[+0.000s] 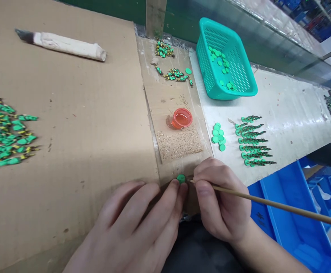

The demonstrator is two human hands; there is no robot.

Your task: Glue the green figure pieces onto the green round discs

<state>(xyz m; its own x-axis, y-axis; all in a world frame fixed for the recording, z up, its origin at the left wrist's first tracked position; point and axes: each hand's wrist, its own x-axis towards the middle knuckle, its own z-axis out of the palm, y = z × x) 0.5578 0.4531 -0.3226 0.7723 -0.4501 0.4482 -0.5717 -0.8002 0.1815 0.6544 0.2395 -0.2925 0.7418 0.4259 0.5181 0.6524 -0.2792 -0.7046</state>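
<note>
A small green disc sits at the fingertips of my left hand, whose fingers are closed against its near edge on the board. My right hand pinches a thin wooden stick, its tip close to the disc's right side; whether they touch I cannot tell. Just beyond my hands lies a patch of tiny brownish grains. Behind that stands a small red cup with liquid in it. To the right are a cluster of loose green discs and a row of green discs with dark twisted pieces.
A green plastic basket holding discs stands at the back. Green and black pieces lie in a pile at far left and in clumps near the back. A white-wrapped tool rests on the cardboard. Blue bins are lower right.
</note>
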